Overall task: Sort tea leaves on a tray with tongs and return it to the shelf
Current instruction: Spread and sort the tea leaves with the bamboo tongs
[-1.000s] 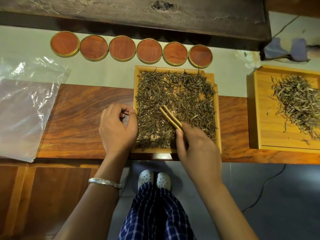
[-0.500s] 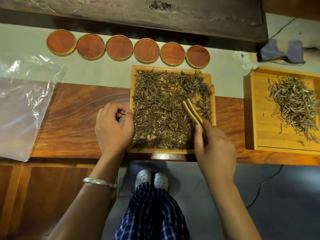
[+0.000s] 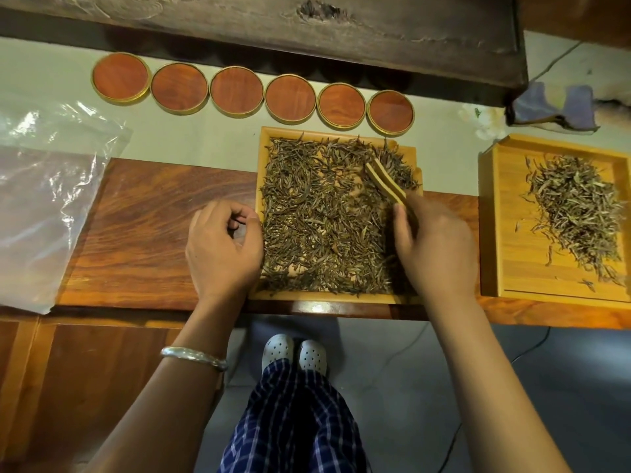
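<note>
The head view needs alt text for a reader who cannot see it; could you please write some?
A person's right hand holds bamboo tongs over tea leaves in a wooden tray, while the left hand rests curled at the tray's left edge. A second tray with a smaller heap sits to the right, six round lids line up behind, and a plastic bag lies left.

I can read no text, label, brand, number or sign anywhere from here.
</note>
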A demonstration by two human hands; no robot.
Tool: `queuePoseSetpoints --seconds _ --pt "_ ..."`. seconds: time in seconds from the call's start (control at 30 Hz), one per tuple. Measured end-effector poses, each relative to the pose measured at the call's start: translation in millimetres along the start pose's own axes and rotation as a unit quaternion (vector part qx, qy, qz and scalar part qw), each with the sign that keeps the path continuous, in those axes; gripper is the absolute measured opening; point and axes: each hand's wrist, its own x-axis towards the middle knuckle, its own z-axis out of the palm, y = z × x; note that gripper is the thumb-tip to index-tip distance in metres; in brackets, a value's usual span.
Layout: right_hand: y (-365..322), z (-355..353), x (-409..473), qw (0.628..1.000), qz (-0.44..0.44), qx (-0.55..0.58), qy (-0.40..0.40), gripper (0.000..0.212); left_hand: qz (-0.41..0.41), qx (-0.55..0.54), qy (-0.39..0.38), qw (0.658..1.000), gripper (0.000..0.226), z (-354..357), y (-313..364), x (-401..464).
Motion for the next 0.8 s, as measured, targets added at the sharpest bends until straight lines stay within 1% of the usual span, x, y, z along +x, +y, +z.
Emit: queuePoseSetpoints --seconds 0.1,0.23,0.3,0.37,0.47,0.57,0.63,0.73,0.8 --pt "-5 -12 -23 1.0 -0.002 0.031 0.005 0.03 -0.002 -0.002 -0.002 1.0 0.01 0 0 0" --pt "-17 -10 -50 0.998 -0.038 0.03 -0.028 0.031 -0.004 -0.003 -0.005 1.0 0.01 0 0 0" --pt "-13 -5 -56 0.999 -0.02 0.028 -0.033 0.034 -0.002 -0.002 -0.003 1.0 0.01 0 -1 -1" --pt "-5 -5 -58 0.999 -0.005 0.045 -0.01 0.034 0.002 -0.002 -0.001 1.0 0.009 0 -1 -1" --pt "2 -12 -60 0.998 -0.008 0.052 0.017 0.033 0.008 -0.002 0.002 1.0 0.009 1 0 -1" --pt "-1 -11 -62 1.0 -0.018 0.023 -0.008 0.032 0.014 -0.002 0.006 1.0 0.01 1 -1 0" --pt "-1 -8 -62 1.0 -0.005 0.006 -0.019 0.031 0.016 -0.001 0.008 1.0 0.01 1 -1 0" --pt "6 -9 -63 0.999 0.017 0.034 -0.003 0.029 0.02 0.001 0.009 1.0 0.01 1 -2 0" --pt "7 -11 -64 0.999 0.004 0.039 -0.003 0.031 0.022 0.002 0.01 1.0 0.01 2 -2 0"
